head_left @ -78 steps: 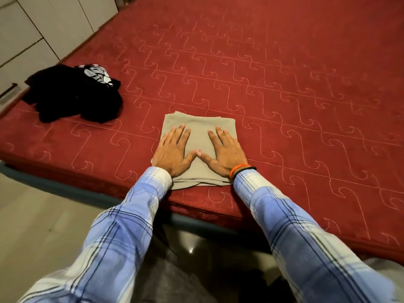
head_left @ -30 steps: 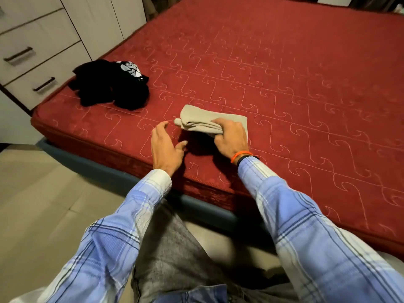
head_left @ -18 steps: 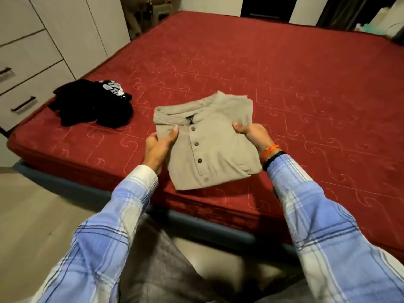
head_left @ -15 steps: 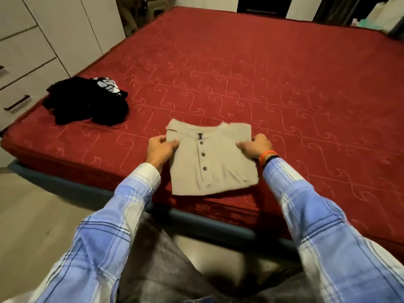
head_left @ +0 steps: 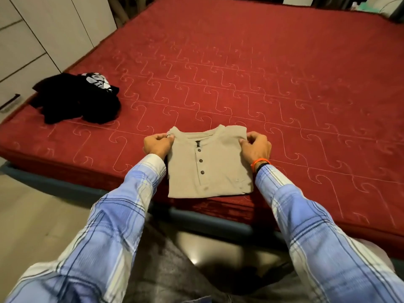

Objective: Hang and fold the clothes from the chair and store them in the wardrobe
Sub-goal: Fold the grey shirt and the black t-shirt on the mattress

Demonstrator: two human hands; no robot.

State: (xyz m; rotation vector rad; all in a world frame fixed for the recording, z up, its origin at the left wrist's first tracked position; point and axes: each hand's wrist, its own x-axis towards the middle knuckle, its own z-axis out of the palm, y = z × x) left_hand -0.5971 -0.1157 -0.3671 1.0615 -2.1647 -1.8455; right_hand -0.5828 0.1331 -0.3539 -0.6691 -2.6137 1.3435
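Note:
A folded beige button shirt [head_left: 209,169] lies front side up near the front edge of the red mattress [head_left: 262,73]. My left hand [head_left: 157,145] pinches its upper left corner by the collar. My right hand [head_left: 255,147] pinches the upper right corner. A crumpled black garment with a white print [head_left: 76,99] lies on the mattress at the left.
White wardrobe doors and drawers [head_left: 32,40] with a dark handle [head_left: 9,102] stand to the left of the bed. The blue bed frame [head_left: 207,221] runs along the mattress's front edge. Pale floor [head_left: 32,215] lies at lower left.
The beige shirt was lifted, turned over to show its buttons, and laid back on the mattress. Both hands slid up its sides to the top corners.

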